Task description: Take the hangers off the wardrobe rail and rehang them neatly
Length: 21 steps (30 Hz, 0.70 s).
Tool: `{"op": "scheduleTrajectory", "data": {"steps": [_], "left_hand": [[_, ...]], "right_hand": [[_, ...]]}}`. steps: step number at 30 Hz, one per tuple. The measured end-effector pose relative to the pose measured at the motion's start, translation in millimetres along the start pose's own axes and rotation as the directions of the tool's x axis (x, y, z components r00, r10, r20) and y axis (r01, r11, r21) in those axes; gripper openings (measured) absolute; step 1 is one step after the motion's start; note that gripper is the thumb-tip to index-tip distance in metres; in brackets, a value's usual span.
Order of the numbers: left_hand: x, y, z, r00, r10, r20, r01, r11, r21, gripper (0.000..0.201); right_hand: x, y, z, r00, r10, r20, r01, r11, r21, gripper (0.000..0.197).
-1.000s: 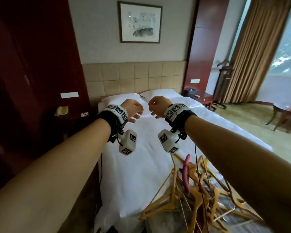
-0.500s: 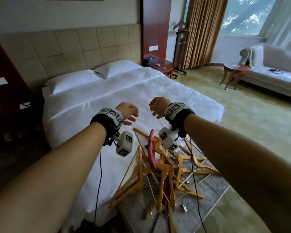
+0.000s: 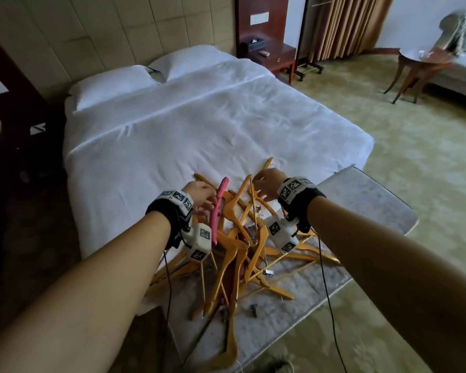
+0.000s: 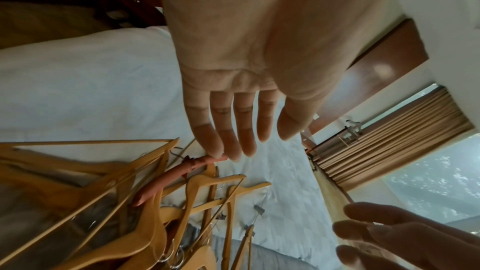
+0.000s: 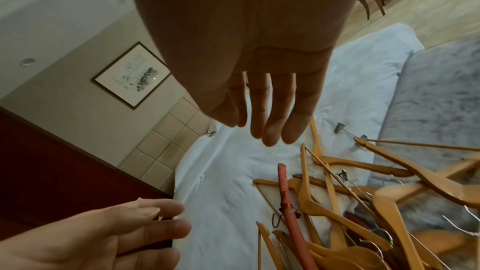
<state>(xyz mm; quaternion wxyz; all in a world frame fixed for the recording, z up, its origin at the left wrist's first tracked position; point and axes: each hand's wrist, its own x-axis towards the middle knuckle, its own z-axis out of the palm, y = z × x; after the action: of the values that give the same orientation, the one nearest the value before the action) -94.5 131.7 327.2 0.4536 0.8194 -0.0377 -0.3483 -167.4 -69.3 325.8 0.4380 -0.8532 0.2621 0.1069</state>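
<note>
Wooden tan hangers (image 3: 242, 246) lie in a tangled heap, partly on the foot of the white-sheeted bed (image 3: 172, 135), partly on the grey marbled bench (image 3: 361, 200) against it. One pink padded hanger (image 3: 218, 208) lies on top at the heap's left. Left hand (image 3: 199, 196) reaches over the heap, grip wide, fingers straight, fingertips (image 4: 217, 151) touching the pink hanger's end. Right hand (image 3: 267, 183) hovers over the heap's far right side, grip wide, fingers (image 5: 270, 114) loose and straight, holding nothing. Small metal clips (image 3: 254, 310) lie on the bench near the heap.
</note>
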Motion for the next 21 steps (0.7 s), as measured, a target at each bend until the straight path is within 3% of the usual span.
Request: {"op": "scheduleTrajectory", "data": {"steps": [10, 15, 21], "left_hand": [[33, -42, 40, 0.989, -0.149, -0.015, 0.148, 0.987, -0.064, 0.008], [49, -69, 44, 0.975, -0.222, 0.003, 0.221, 0.968, -0.119, 0.011], [92, -118, 45, 0.957, -0.289, 0.036, 0.292, 0.948, -0.125, 0.017]], "right_hand": [[43, 77, 26, 0.979, 0.149, 0.137, -0.162, 0.983, 0.092, 0.027], [61, 93, 63, 0.949, 0.227, 0.217, -0.260, 0.955, 0.140, 0.014], [77, 112, 127, 0.892, 0.350, 0.287, -0.411, 0.892, 0.190, 0.013]]}}
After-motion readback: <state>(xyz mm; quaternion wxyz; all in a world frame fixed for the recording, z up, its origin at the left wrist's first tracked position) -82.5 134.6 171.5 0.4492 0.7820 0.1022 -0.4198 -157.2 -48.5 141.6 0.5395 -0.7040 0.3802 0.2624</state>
